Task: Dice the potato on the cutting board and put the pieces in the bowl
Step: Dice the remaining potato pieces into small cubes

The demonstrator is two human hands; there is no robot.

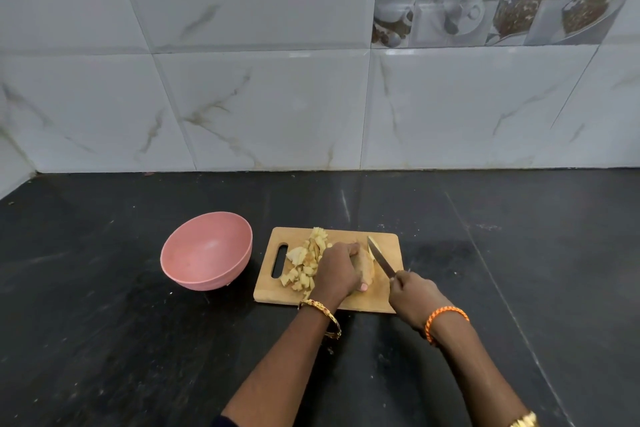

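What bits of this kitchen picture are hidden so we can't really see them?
- Head view: much of the uncut potato is covered by the left hand.
- Head view: the knife handle is wrapped inside the right hand.
- Head view: some diced pieces and part of the cutting board lie under the left hand and wrist.
- Head view: both arms are cut off by the bottom edge.
- Head view: the pink bowl shows no pieces, but its near inside wall is hidden by its rim.
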